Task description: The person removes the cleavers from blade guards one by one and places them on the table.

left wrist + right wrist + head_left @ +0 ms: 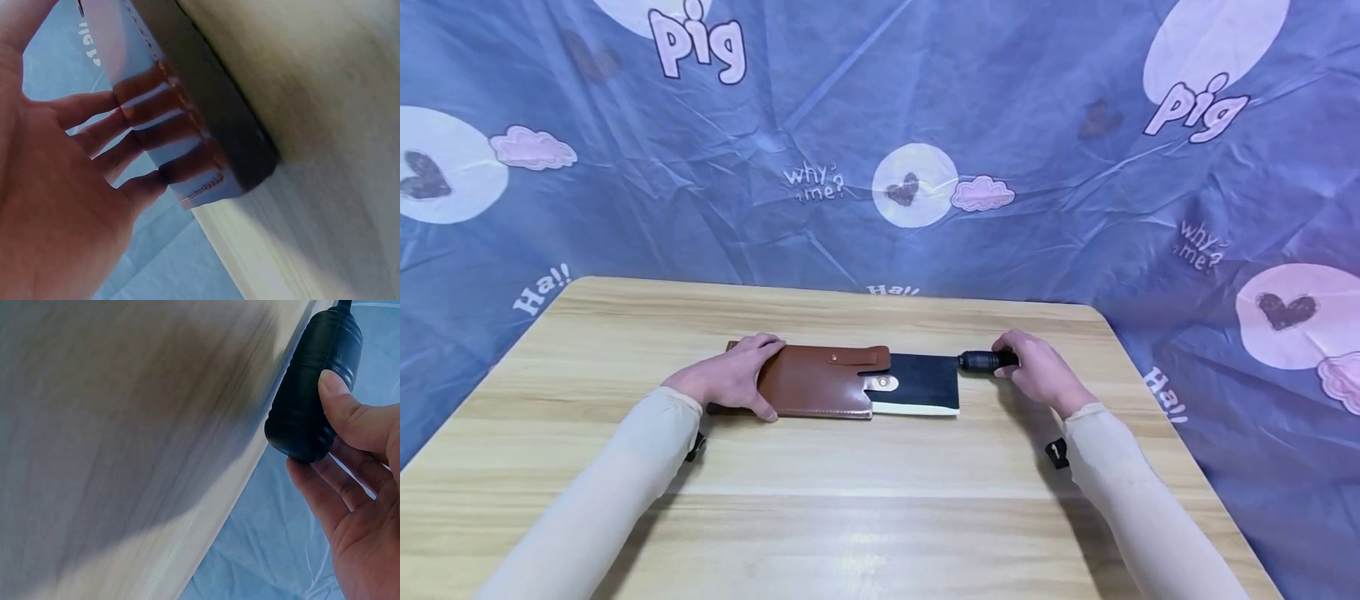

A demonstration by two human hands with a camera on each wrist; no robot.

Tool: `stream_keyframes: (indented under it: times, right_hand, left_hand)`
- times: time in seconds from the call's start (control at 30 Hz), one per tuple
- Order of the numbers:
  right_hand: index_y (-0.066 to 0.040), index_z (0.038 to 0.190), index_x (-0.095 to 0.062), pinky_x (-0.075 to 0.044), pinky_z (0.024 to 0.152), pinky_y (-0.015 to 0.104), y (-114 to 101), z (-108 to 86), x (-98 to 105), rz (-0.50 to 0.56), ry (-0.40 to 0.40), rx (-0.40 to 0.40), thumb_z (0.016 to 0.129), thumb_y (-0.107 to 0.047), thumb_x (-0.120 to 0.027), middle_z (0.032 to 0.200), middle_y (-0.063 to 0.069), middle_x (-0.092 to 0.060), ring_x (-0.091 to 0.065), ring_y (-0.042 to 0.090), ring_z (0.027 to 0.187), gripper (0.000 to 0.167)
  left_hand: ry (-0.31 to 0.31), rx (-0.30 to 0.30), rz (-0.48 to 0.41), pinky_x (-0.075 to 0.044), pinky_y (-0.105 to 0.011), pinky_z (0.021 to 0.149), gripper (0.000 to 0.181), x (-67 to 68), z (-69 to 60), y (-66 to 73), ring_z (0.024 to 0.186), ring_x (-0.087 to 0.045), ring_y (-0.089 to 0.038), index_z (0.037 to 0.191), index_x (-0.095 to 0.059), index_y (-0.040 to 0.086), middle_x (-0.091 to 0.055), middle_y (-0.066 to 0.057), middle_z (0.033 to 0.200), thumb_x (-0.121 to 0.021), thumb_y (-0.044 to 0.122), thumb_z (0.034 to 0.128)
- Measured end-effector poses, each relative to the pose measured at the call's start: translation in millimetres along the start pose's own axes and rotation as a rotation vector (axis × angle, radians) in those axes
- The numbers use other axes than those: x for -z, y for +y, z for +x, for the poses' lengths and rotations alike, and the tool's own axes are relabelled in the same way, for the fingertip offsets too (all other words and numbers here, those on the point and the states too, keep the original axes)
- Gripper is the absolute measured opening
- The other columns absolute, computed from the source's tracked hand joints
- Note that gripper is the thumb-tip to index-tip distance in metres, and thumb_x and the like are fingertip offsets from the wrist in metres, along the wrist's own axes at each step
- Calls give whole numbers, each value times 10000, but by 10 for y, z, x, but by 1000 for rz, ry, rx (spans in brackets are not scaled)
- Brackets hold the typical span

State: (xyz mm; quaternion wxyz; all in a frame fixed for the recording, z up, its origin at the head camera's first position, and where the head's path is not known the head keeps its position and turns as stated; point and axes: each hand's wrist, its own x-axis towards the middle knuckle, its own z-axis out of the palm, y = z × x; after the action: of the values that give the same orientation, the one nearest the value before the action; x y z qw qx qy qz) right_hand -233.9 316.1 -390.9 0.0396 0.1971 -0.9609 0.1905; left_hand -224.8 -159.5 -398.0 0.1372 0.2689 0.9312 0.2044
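A cleaver with a dark blade (917,379) and a pale cutting edge lies partly inside a glossy brown leather sheath (820,392). The sheath has a strap and a round metal snap. Spanning the sheath's left part, my left hand (737,375) holds it, thumb by the near edge and fingers toward the far edge. In the left wrist view, the spread fingers (100,125) meet the shiny leather beside its stitched border. My right hand (1037,367) grips the end of the black ribbed handle (312,387), with the thumb on its side. The covered blade portion is hidden.
Beneath everything is a light wood-grain table (850,517) with rounded back corners. A blue printed cloth (820,100) hangs behind it. Small black devices sit under both wrists, one by the right wrist (1056,452).
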Motion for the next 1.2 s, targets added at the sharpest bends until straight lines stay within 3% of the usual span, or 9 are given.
stream_keyframes:
  times: [0.37, 1.2]
  right_hand:
    - [7, 1055, -653, -439, 894, 550, 34, -20, 7, 11, 7, 4, 791, 11, -777, 1026, 142, -646, -611, 387, 982, 292]
    - [1, 1060, -653, -443, 896, 540, 99, -17, -21, 16, 9, -5, 802, 8, -764, 1025, 147, -653, -614, 381, 980, 281]
  left_hand:
    - [27, -35, -2, -277, -577, 1069, 1112, -2, -4, 23, 1365, -269, -434, 1471, -314, -105, -310, -268, 1479, -898, 341, 636]
    - [13, 2, -1, -268, -587, 1072, 1115, -9, -20, -7, 1388, -237, -421, 1486, -313, -82, -289, -253, 1503, -891, 361, 642]
